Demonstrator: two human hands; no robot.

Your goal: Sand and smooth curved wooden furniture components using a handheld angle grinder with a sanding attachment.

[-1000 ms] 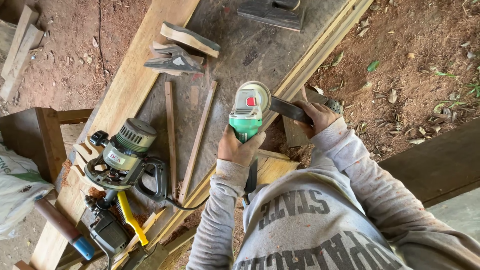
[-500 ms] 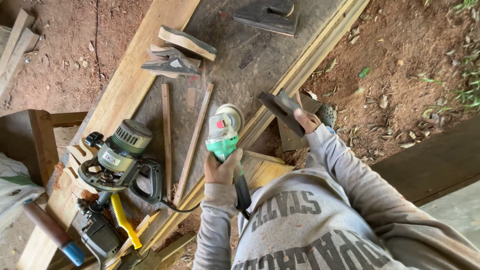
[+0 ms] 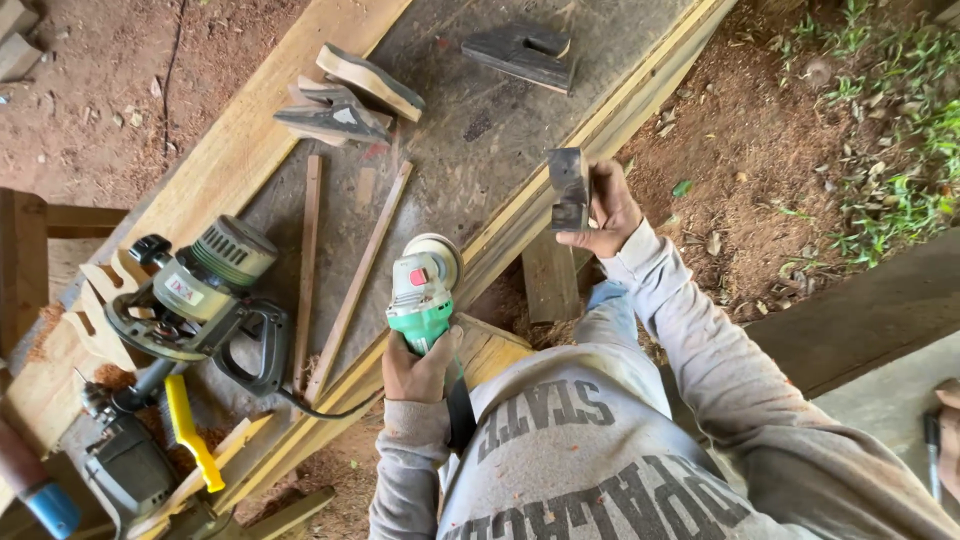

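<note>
My left hand (image 3: 418,367) grips the green handle of an angle grinder (image 3: 424,286), its white head and disc pointing away from me over the dusty workbench (image 3: 470,150). My right hand (image 3: 607,212) holds a dark, notched wooden piece (image 3: 568,188) upright near the bench's right edge, apart from the grinder. My grey sweatshirt fills the lower right of the view.
A large grey-green power router (image 3: 195,295) with a black handle lies on the left. Two thin wooden strips (image 3: 352,285) lie beside it. Cut wooden shapes (image 3: 350,95) and another dark notched piece (image 3: 520,52) sit farther back. A yellow-handled tool (image 3: 190,432) lies at the lower left.
My right hand has lifted the dark wooden piece away from the grinder and turned it upright. The grinder has moved left and lower in the view, off the piece.
</note>
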